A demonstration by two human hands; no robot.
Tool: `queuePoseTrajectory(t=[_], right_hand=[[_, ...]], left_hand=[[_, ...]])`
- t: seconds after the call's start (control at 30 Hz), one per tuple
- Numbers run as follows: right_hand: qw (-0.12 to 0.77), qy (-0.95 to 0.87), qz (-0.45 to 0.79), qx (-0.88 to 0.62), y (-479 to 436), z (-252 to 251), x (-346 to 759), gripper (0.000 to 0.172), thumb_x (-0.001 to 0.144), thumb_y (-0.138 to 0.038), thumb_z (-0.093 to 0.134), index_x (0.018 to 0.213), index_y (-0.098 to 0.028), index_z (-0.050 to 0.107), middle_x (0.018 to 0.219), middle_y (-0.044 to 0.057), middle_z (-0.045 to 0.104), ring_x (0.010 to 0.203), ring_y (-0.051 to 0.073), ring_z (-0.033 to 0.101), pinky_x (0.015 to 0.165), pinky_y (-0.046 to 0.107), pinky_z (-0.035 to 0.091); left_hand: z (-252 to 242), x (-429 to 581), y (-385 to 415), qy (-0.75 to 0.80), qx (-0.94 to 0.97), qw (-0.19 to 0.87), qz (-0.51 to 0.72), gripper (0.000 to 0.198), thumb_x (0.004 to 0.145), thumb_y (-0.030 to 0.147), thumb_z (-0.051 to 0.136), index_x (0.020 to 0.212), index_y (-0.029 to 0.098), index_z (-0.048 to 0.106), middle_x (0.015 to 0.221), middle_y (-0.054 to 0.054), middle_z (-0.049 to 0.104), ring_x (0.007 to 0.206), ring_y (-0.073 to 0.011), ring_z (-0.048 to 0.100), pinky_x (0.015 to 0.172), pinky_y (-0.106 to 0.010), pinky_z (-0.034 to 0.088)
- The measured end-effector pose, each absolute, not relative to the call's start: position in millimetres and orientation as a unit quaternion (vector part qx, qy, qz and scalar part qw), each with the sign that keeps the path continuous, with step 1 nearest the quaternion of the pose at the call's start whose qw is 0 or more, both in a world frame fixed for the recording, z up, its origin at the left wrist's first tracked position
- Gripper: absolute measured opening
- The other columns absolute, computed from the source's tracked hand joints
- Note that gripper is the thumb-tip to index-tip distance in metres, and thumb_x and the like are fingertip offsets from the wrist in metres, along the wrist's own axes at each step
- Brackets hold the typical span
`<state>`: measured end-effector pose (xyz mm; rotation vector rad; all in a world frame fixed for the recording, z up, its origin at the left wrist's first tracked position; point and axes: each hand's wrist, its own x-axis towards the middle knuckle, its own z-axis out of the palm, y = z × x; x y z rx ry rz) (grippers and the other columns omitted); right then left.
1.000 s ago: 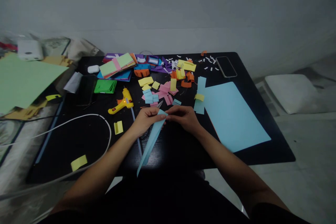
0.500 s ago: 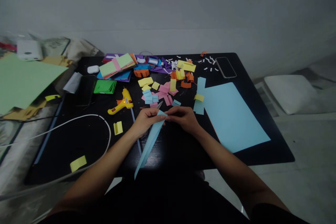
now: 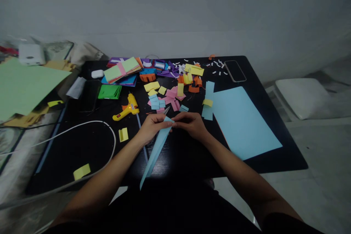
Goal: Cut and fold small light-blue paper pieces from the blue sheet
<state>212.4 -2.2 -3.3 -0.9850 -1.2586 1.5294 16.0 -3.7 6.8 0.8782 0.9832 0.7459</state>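
Observation:
A long, folded strip of light blue paper [image 3: 157,150] slants down toward the table's front edge. My left hand [image 3: 151,127] is closed on its upper end, thumb on top. My right hand [image 3: 191,124] pinches the corner of the same paper, the two hands nearly touching. A pointed metal tip [image 3: 167,110], perhaps of scissors, shows just beyond my left fingers; the rest of it is hidden. Small folded pieces of blue paper [image 3: 157,103] and pink paper [image 3: 172,95] lie just past my hands.
A large blue sheet [image 3: 244,124] and blue strips [image 3: 208,95] lie to the right. On the left are a yellow glue gun [image 3: 128,108], a white cable [image 3: 112,135] and green paper [image 3: 109,91]. A phone [image 3: 235,71] rests at the back right. Stacked coloured papers [image 3: 122,69] sit behind.
Almost nothing differs. Both hands keep the same hold on the blue paper, and the view has shifted very slightly.

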Motion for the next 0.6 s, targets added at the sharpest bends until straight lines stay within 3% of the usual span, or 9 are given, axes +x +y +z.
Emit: queuePoseTrajectory(t=[0.2,0.6], right_hand=[[0.415,-0.506,0.654,-0.379,-1.9,0.4,211.2,0.032,0.074,-0.045,0.087,0.084,-0.019,0.073,0.072,0.001,0.073,0.062,0.014,0.067,0.065,0.028,0.055],[0.406,-0.552,0.614,-0.39,-1.0,-2.7,213.2,0.033,0.084,-0.05,0.075,0.081,-0.019,0.066,0.065,-0.001,0.065,0.061,0.014,0.062,0.064,0.028,0.05]], left_hand=[[2.3,17.5,-3.7,0.456,0.421,0.688,0.375,0.028,0.071,0.038,0.085,0.076,0.012,0.075,0.065,-0.004,0.073,0.052,-0.0107,0.06,0.051,-0.02,0.043],[5.2,15.9,-0.9,0.467,0.485,0.646,0.358,0.037,0.083,0.049,0.072,0.071,0.014,0.073,0.062,-0.001,0.066,0.053,-0.0109,0.053,0.052,-0.023,0.039]])
